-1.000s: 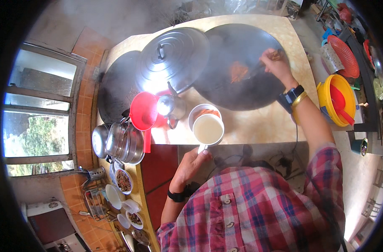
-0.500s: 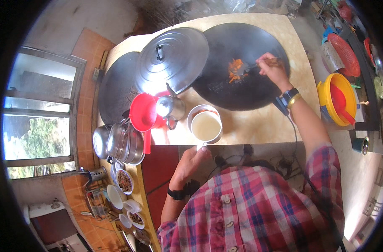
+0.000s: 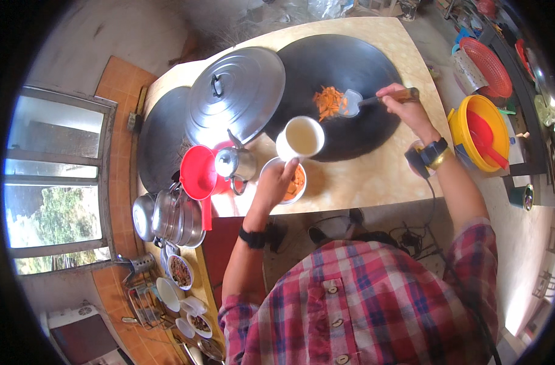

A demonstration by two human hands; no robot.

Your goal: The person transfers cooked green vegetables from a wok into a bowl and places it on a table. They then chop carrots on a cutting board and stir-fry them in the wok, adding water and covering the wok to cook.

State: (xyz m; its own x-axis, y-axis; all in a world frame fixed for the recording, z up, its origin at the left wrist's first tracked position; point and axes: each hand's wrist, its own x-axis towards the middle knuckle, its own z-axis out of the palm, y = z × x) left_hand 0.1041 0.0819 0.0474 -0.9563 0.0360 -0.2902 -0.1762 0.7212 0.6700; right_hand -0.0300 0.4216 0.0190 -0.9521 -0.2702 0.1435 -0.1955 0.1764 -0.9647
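Observation:
My left hand (image 3: 274,190) grips a white mug (image 3: 282,146) by its handle. Cloudy pale liquid (image 3: 303,135) shows inside, and the mug hangs over the near edge of the large dark wok (image 3: 344,137). Partly beneath it stands a white bowl (image 3: 302,193) with orange pieces in it. My right hand (image 3: 408,109) is closed round the wooden handle of a spatula (image 3: 352,103). The metal blade lies in the wok against a small heap of orange strips (image 3: 328,102), which look like carrot.
A big metal lid (image 3: 241,91) leans between the wok and a second dark pan (image 3: 159,140). Left of the mug are a metal kettle (image 3: 244,164), a red ladle (image 3: 198,173) and stacked metal bowls (image 3: 174,216). To the right stands a yellow bucket (image 3: 454,131).
My left hand has lifted the mug forward from the bowl to the wok's edge, uncovering the orange pieces in the bowl. The spatula blade has shifted, and the strips show more fully.

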